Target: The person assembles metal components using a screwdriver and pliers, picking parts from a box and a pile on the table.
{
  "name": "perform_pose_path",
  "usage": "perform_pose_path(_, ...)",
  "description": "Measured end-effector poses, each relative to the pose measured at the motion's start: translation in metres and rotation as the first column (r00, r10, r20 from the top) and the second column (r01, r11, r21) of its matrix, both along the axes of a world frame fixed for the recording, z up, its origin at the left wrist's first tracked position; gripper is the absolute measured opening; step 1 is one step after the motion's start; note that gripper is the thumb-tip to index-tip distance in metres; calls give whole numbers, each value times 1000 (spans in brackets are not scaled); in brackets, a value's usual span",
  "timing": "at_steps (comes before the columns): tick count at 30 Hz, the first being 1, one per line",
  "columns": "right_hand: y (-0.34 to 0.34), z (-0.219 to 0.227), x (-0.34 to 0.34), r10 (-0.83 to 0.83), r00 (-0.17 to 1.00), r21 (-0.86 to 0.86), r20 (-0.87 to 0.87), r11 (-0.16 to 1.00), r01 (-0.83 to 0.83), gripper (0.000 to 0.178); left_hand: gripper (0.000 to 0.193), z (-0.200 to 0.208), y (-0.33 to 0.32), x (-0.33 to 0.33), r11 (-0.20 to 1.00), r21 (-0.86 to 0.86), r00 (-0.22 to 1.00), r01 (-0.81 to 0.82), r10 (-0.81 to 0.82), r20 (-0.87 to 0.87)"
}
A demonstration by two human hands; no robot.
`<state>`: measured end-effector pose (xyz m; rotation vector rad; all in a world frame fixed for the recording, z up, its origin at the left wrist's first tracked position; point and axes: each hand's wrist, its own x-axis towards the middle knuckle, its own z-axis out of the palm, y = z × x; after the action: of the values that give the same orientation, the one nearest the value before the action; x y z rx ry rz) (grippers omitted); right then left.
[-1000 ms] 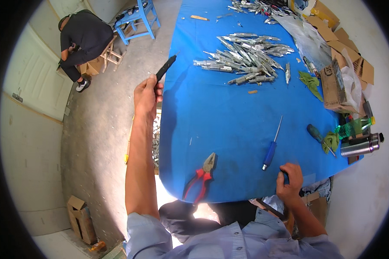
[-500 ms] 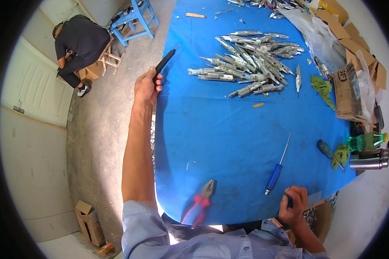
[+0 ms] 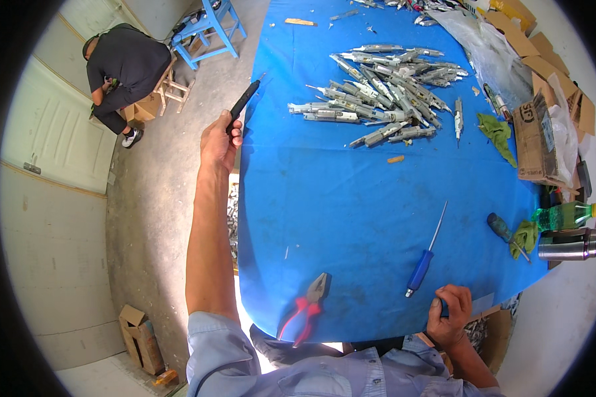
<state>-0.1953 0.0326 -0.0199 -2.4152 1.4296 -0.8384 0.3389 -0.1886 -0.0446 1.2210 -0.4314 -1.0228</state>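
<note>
My left hand [image 3: 220,140] is stretched out over the table's left edge. Its fingers close round a slim black pen-shaped tool [image 3: 244,104] with a thin metal tip pointing away from me. At the front edge, my right hand [image 3: 450,314] is curled round a small dark object [image 3: 444,308], mostly hidden by the fingers. Just left of that hand lies a blue-handled screwdriver [image 3: 420,272], shaft pointing away. Pliers [image 3: 308,307] with red handles rest near the front, jaws slightly up and right. Beyond them is a heap of grey slender, pen-like parts [image 3: 384,99].
A blue cloth [image 3: 338,212] covers the table. On its right stand a cardboard box [image 3: 534,142], a green bottle [image 3: 566,216], a metal flask [image 3: 568,245], green rags [image 3: 498,137] and another screwdriver [image 3: 500,228]. Left, a person [image 3: 127,66] sits bent over near a blue chair [image 3: 208,36].
My left hand has shifted slightly left and toward me with the black tool still in it. My right hand has stayed in place.
</note>
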Motion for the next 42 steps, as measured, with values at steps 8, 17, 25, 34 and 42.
perform_pose_path(8,0,-1,-1,0,1000,3,1,1000,0,29,27,-5,0,-2,1000,2,999,20,-20,-25)
perform_pose_path(17,1,-4,-2,-14,1000,7,7,1000,14,27,26,-8,-1,0,1000,1,998,22,-22,-59)
perform_pose_path(25,-1,-1,-1,-16,1000,2,3,1000,16,25,24,7,6,-2,999,22,998,32,-31,-56)
perform_pose_path(34,-3,0,-2,-2,1000,-15,-2,1000,2,25,24,20,8,-27,995,39,993,89,-92,80)
perform_pose_path(42,0,0,-3,-3,999,-28,32,1000,4,23,21,52,43,-63,989,-148,756,29,75,650)
